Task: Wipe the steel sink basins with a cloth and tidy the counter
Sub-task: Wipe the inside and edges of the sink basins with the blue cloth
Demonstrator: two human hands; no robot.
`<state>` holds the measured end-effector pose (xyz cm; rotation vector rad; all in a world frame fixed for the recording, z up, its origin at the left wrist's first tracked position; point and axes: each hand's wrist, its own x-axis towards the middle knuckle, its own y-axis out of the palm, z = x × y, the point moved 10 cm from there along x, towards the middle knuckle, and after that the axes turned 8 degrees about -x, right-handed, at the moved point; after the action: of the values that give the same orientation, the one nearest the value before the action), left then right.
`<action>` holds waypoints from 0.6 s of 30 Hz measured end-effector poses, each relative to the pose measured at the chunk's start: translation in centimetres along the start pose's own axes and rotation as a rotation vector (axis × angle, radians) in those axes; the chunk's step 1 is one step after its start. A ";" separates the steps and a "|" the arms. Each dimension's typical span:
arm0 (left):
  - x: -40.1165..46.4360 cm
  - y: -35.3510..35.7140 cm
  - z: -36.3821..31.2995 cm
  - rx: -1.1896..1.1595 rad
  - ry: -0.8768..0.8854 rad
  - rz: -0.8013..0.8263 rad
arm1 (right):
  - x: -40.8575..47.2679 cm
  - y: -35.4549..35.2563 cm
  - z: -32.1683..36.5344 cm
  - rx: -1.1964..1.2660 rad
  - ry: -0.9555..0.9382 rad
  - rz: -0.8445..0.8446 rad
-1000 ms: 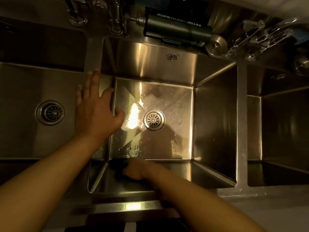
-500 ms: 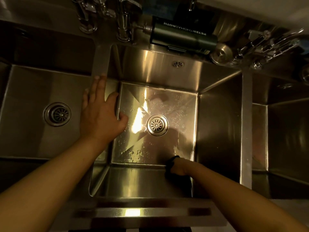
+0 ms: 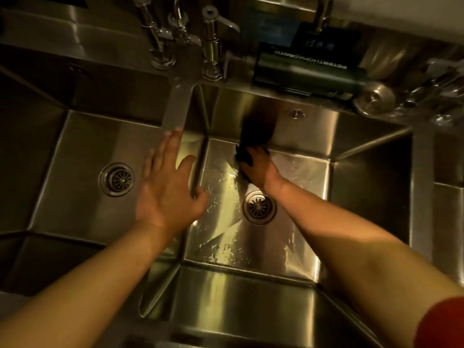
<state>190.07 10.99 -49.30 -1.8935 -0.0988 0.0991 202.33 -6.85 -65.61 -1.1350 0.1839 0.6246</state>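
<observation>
Dim, yellowish light falls over a steel counter into which several basins are sunk, with the middle basin directly below the camera. At its floor's twelve o'clock edge, where floor meets back wall, a dark cloth is pressed down by the right hand, whose fingers are curled over it; the corner seam is probably being worked. The left hand is laid flat with fingers spread on the divider toward nine o'clock, apparently as a brace for the reach. Water droplets are seen on the floor around the drain, so wiping is judged unfinished. Faucets are mounted at twelve o'clock, and a dark green bottle is laid on the ledge at one o'clock, yet to be tidied.
</observation>
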 end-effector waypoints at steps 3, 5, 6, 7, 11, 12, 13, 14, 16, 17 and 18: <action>0.0 -0.3 0.0 0.011 -0.021 0.016 | 2.6 3.0 0.2 -0.175 -0.055 0.071; -0.1 -0.4 0.0 -0.028 -0.018 0.019 | 2.3 6.1 1.1 -0.290 -0.096 0.069; -0.2 -0.4 0.0 -0.043 -0.009 0.019 | 1.5 7.7 1.8 -0.331 -0.126 0.067; -0.3 -0.5 0.0 -0.054 0.003 0.014 | 0.6 9.4 2.8 -0.356 -0.170 0.067; -0.3 -0.8 -0.1 -0.070 0.025 -0.004 | -5.3 16.7 6.3 -0.428 -0.393 0.169; -0.3 -0.7 0.0 -0.070 0.020 -0.004 | -7.3 18.2 6.5 -0.416 -0.435 0.197; -0.4 -0.7 0.0 -0.064 0.017 -0.005 | -9.4 19.5 6.6 -0.394 -0.479 0.222; -0.4 -0.7 0.1 -0.051 0.014 -0.005 | -11.5 20.8 6.5 -0.395 -0.537 0.266; -0.4 -0.6 0.2 -0.024 0.007 0.004 | -15.5 23.0 5.5 -0.451 -0.664 0.353; -0.3 -0.5 0.3 -0.018 0.002 0.009 | -17.1 23.8 4.7 -0.462 -0.708 0.386; -0.2 -0.4 0.3 -0.014 -0.004 0.012 | -18.0 24.3 3.9 -0.464 -0.732 0.429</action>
<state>189.82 11.42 -48.98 -1.9080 -0.0905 0.1109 173.52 -3.43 -75.15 -1.2387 -0.3768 1.4786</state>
